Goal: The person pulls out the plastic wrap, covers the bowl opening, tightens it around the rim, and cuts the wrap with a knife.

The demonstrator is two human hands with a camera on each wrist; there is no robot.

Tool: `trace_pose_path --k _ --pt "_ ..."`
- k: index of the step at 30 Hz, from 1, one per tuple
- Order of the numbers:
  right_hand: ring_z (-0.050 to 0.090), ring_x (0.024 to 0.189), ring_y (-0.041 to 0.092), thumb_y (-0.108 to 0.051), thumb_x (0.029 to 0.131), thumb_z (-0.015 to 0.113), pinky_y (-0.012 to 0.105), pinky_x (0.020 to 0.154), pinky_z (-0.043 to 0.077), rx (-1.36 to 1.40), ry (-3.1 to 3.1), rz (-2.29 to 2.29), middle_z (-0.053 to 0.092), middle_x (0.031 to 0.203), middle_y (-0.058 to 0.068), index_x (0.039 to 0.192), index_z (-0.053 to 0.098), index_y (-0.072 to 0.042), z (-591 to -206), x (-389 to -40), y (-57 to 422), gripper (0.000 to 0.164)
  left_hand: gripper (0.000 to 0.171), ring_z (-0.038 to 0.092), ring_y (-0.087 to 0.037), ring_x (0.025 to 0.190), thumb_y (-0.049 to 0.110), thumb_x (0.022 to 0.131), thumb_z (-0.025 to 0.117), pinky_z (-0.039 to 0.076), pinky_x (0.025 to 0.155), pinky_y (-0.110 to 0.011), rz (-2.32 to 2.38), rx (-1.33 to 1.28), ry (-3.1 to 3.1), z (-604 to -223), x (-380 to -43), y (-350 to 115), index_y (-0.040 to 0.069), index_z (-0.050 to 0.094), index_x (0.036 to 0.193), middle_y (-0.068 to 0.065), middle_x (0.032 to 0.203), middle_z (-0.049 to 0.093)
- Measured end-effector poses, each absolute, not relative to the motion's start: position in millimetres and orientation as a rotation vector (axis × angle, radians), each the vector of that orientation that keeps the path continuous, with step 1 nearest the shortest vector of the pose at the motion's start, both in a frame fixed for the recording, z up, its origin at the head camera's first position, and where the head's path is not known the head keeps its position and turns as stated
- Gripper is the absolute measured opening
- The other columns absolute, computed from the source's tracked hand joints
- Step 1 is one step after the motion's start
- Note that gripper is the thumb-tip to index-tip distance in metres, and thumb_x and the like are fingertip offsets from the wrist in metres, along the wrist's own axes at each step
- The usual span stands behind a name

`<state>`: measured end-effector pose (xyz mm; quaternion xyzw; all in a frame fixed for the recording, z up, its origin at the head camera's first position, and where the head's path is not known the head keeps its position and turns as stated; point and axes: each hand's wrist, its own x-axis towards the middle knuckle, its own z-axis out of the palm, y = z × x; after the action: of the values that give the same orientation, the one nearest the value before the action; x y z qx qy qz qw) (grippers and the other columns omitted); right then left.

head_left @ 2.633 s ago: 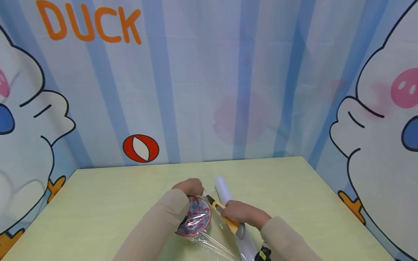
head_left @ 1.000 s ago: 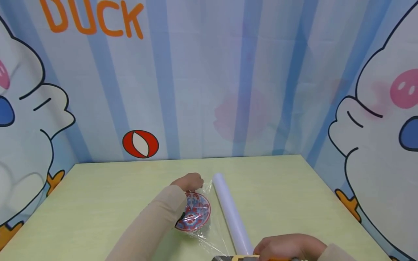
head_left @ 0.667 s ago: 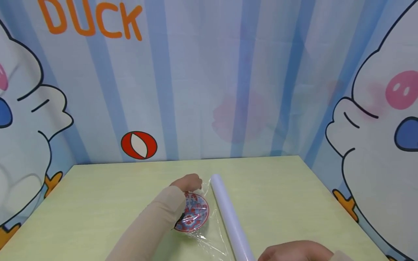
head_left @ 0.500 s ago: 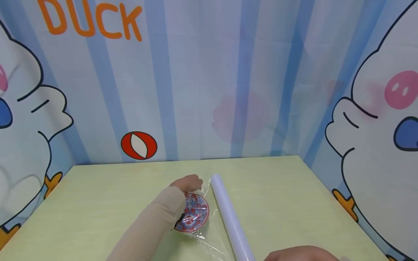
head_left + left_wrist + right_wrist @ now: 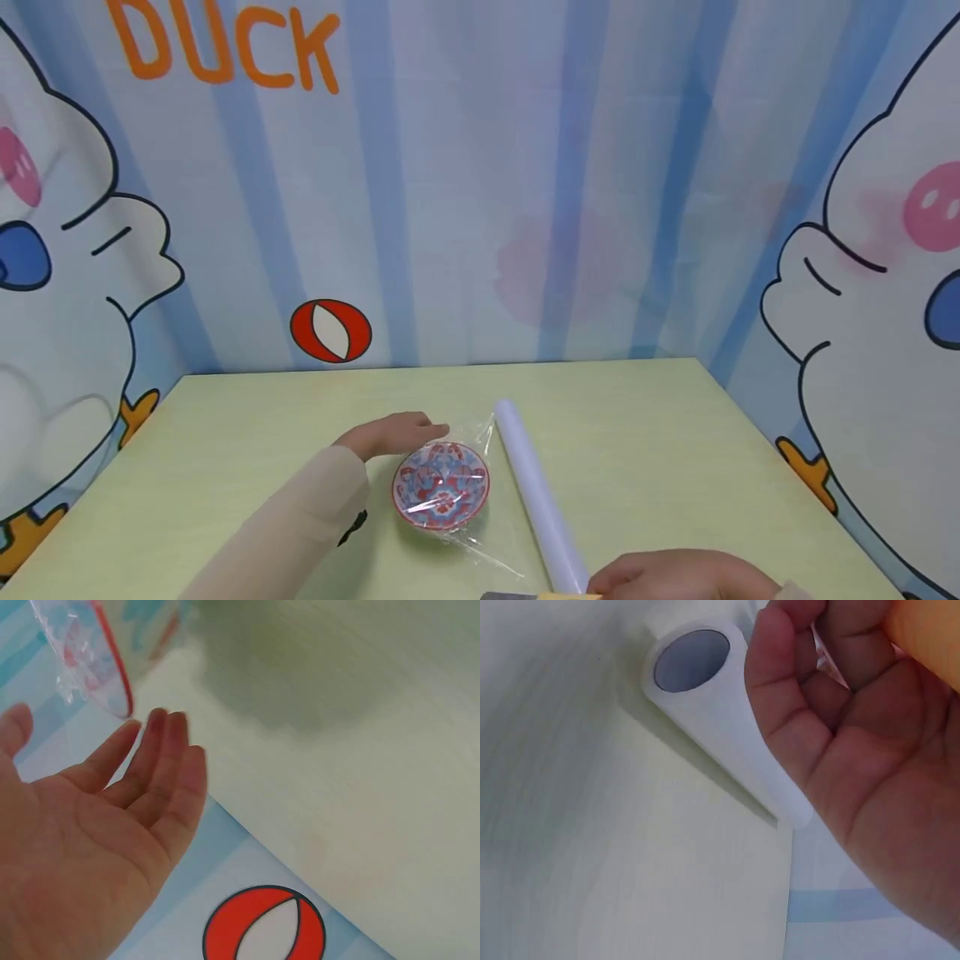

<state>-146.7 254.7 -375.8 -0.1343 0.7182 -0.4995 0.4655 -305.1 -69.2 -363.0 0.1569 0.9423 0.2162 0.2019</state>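
Observation:
A red-and-blue patterned bowl [image 5: 441, 487] stands on the table with clear cling film [image 5: 480, 546] stretched over its top and trailing to the right and front. My left hand [image 5: 393, 433] hovers at the bowl's far left rim. In the left wrist view its fingers [image 5: 176, 769] are extended, with the bowl's red rim [image 5: 118, 664] close beyond the fingertips. At the bottom edge of the head view, my right hand [image 5: 686, 575] grips a yellow utility knife [image 5: 562, 597], mostly cut off by the frame. Its yellow handle [image 5: 930, 634] shows across the palm in the right wrist view.
A long film roll [image 5: 536, 492] with a hollow core lies lengthwise right of the bowl, its near end beside my right hand. The pale yellow table [image 5: 262, 467] meets striped duck-print curtains [image 5: 457, 208] at the back and sides.
My left hand has let go of the film at the bowl's far side and drawn left, uncovering the bowl. My right hand has moved with the knife from beside the bowl to the near edge.

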Motion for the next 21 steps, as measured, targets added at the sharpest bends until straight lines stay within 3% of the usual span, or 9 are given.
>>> trace_pose_path --k 5,10,13,17,21 --pt "0.055 0.084 -0.001 -0.025 0.097 0.045 0.015 0.077 0.046 -0.447 1.643 -1.319 0.062 0.099 -0.008 0.123 0.053 0.002 -376.7 -159.0 254.5 0.039 0.072 0.045 -0.031 0.123 0.059 0.085 0.050 0.040 0.098 -0.052 0.719 0.387 2.569 -383.3 -300.6 -89.1 0.006 0.042 0.133 -0.012 0.133 0.050" --pt "0.054 0.072 0.001 -0.025 0.098 0.040 0.014 0.067 0.044 -0.521 1.672 -1.368 0.059 0.084 -0.008 0.120 0.049 0.007 -376.3 -167.9 254.4 0.040 0.092 0.036 -0.034 0.130 0.054 0.080 0.062 0.034 0.103 -0.054 0.963 0.409 2.471 -397.4 -276.0 -96.5 0.003 0.019 0.145 -0.017 0.142 0.037" --pt "0.056 0.063 0.001 -0.025 0.099 0.036 0.015 0.060 0.047 -0.541 1.579 -1.478 0.059 0.072 -0.009 0.114 0.048 0.004 -376.7 -172.5 252.6 0.035 0.108 0.031 -0.035 0.133 0.047 0.074 0.072 0.031 0.105 -0.055 1.062 0.413 2.456 -405.6 -264.0 -95.7 0.001 0.007 0.146 -0.018 0.146 0.028" --pt "0.065 0.071 0.008 -0.024 0.101 0.031 0.021 0.067 0.053 -0.556 1.503 -1.624 0.064 0.074 -0.006 0.113 0.043 -0.001 -376.6 -178.6 248.1 0.029 0.124 0.027 -0.034 0.133 0.047 0.062 0.080 0.031 0.105 -0.055 1.080 0.423 2.484 -417.3 -254.2 -94.1 0.001 0.001 0.146 -0.019 0.148 0.019" --pt "0.067 0.075 0.012 -0.029 0.100 0.034 0.024 0.068 0.055 -0.520 1.584 -1.710 0.066 0.079 -0.001 0.123 0.029 0.006 -373.5 -185.4 239.5 0.042 0.129 0.027 -0.034 0.132 0.050 0.058 0.082 0.031 0.105 -0.056 1.079 0.421 2.503 -422.9 -250.6 -93.3 0.002 0.001 0.146 -0.018 0.149 0.017"
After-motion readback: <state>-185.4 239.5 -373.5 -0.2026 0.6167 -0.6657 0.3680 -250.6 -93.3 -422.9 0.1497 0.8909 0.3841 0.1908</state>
